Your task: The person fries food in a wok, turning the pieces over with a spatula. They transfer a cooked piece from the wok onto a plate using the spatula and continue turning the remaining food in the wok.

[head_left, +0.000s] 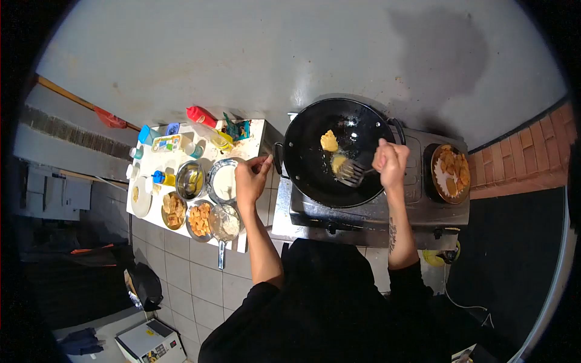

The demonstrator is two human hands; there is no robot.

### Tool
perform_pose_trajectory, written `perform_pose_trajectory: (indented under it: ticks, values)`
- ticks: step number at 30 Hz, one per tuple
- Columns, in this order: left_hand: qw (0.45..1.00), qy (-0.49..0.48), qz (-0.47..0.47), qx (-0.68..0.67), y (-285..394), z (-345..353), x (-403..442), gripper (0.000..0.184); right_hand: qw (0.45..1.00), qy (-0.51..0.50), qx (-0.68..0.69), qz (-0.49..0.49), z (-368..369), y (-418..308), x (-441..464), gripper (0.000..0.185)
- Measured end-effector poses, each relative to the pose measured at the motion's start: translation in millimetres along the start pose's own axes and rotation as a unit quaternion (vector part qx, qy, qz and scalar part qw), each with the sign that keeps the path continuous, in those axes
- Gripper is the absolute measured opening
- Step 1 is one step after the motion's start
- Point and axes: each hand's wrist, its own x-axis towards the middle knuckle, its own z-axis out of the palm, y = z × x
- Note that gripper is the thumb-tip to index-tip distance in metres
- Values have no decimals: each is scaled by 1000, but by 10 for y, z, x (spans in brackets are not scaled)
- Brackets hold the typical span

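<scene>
My right hand (390,162) is closed around the handle of a slotted turner (352,173), whose head is down in the black wok (305,175). The turner touches a pale yellow battered piece (341,163). Just above it in this view, a second golden piece (328,141) lies in the wok. My left hand (253,180) is at the wok's left side, its thumb and fingers pinched together close to the left loop handle (278,158). Whether the fingertips touch that handle or hold something small is unclear. Beside this hand stands a bowl of white batter or flour (225,181).
The wok sits on a steel stove (311,216). At right is a plate of fried pieces (451,172). The white table (245,239) at left carries a floury pan (227,222), a bowl of orange-brown pieces (200,219), a metal bowl (191,180) and a red bottle (201,115).
</scene>
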Motion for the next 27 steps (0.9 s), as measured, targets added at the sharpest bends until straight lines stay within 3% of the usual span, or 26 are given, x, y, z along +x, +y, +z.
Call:
perform_pose_trajectory:
  ticks: [1, 5, 6, 11, 13, 15, 19, 21, 23, 27]
  values:
    - [1000, 1, 9, -5, -13, 20, -9, 28, 1000, 11, -6, 26, -46, -40, 29, 46]
    - [999, -8, 24, 39, 88, 20, -45, 27, 1000, -3, 10, -20, -51, 166, 119, 47]
    - [999, -5, 29, 34, 122, 29, -54, 26, 999, -51, 13, 4, -48, 141, 103, 48]
    - [999, 17, 25, 39, 169, 94, -83, 29, 999, -27, -2, 35, -195, -7, 200, 48]
    - [998, 25, 22, 61, 196, 107, -110, 31, 999, -43, -21, -9, -116, 134, 190, 47]
    - [998, 21, 4, 58, 218, 101, -134, 32, 994, -103, -42, 16, -96, 117, 135, 47]
    - [998, 36, 5, 54, 157, 138, -145, 32, 998, -51, -31, 30, -190, 6, 208, 46]
    - [997, 35, 14, 60, 153, 145, -146, 32, 998, -32, -57, -22, -158, 136, 217, 47]
    - [997, 35, 13, 71, 149, 148, -122, 31, 994, -69, -79, -10, -147, 157, 155, 47]
    - [998, 39, 21, 50, -9, 177, -124, 31, 1000, -7, -7, 1, -203, 11, 177, 46]
